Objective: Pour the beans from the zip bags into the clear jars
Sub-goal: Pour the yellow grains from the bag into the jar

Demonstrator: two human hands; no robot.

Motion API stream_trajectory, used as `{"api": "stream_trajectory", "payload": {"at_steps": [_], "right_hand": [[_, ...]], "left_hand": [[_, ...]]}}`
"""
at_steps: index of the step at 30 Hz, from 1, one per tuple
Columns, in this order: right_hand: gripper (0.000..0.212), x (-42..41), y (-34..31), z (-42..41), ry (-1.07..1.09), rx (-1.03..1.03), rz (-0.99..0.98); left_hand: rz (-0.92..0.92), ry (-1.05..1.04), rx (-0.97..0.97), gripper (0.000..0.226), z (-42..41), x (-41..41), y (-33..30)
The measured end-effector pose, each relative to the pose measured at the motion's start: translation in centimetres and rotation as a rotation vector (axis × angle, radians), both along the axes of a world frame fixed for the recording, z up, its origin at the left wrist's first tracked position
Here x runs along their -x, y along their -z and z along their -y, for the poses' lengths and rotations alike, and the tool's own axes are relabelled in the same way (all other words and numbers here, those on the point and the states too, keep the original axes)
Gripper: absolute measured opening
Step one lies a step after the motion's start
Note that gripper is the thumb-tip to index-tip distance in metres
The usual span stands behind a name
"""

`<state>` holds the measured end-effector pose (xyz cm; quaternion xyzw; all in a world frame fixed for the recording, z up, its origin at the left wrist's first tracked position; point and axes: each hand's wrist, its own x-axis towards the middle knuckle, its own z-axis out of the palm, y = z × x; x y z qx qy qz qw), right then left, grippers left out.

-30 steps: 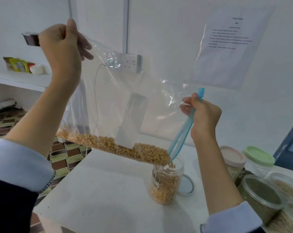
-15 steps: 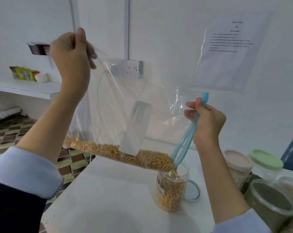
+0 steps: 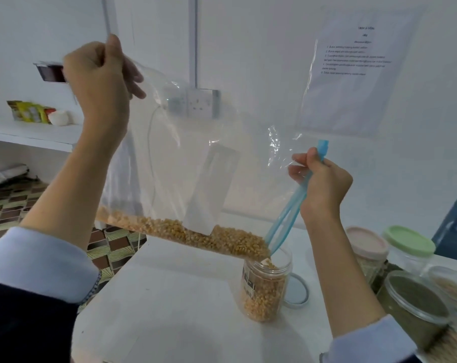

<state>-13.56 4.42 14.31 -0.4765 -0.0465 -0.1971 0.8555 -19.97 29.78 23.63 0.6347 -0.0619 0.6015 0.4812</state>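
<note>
A large clear zip bag with a blue zip strip hangs tilted above the white table. My left hand grips its raised bottom corner up high. My right hand pinches the blue zip edge lower down. Yellow beans lie along the bag's low edge and slide toward its open corner. That corner sits just over the mouth of an open clear jar with a label, partly filled with the same yellow beans.
The jar's lid lies flat behind it. At the right stand jars with a pink lid and a green lid, plus an open jar of green grains. A wall socket and shelf lie behind.
The bag's low corner stays over the jar as beans keep running in, and the pile in the bag has crept toward the open corner. Both hands keep their grip.
</note>
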Motion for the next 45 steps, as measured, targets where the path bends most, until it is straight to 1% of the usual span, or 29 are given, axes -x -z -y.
{"api": "stream_trajectory", "payload": {"at_steps": [3, 5, 9, 11, 13, 17, 20, 24, 32, 35, 38, 40, 45], "right_hand": [[0.028, 0.0, -0.1, -0.1, -0.034, 0.034, -0.005], [0.028, -0.1, 0.0, -0.1, -0.007, 0.014, -0.015], [0.029, -0.1, 0.3, -0.5, -0.023, 0.056, -0.002], [0.030, -0.3, 0.4, -0.4, 0.000, 0.031, -0.004], [0.031, -0.5, 0.5, 0.0, 0.033, 0.014, -0.011], [0.029, -0.4, 0.8, 0.1, 0.004, 0.019, -0.021], [0.029, -0.5, 0.8, 0.0, 0.008, 0.025, -0.020], [0.029, -0.4, 0.6, 0.1, 0.027, 0.021, -0.025], [0.029, -0.1, 0.6, 0.4, 0.044, 0.035, -0.022], [0.029, -0.2, 0.5, 0.4, 0.051, 0.034, -0.018], [0.030, -0.4, 0.8, 0.1, 0.065, 0.056, -0.011], [0.030, -0.4, 1.0, -0.1, 0.058, 0.091, -0.011], [0.029, -0.7, 1.0, 0.2, 0.078, 0.045, -0.020]], "left_hand": [[-0.014, 0.011, 0.015, 0.044, -0.1, -0.2, 0.2], [0.004, 0.009, 0.037, 0.044, -0.1, -0.3, 0.3], [-0.051, 0.039, -0.014, 0.044, 0.3, -0.8, 0.4], [-0.023, 0.025, 0.017, 0.045, 0.3, -1.0, 0.5], [-0.034, 0.031, 0.008, 0.045, 0.3, -1.0, 0.6], [0.002, 0.020, 0.034, 0.044, 0.0, -0.8, 0.8], [-0.043, 0.052, 0.003, 0.043, 0.1, -0.6, 0.8], [0.007, 0.043, 0.036, 0.043, 0.2, -0.3, 0.4], [-0.003, 0.044, 0.020, 0.044, 0.3, -0.5, 0.2], [0.016, 0.027, 0.054, 0.044, 0.2, -0.7, 0.4], [-0.021, 0.055, 0.033, 0.043, 0.3, -0.9, 0.6], [-0.010, 0.041, 0.044, 0.043, 0.2, -1.0, 0.6], [0.015, 0.002, 0.043, 0.045, 0.0, -1.1, 0.9]]}}
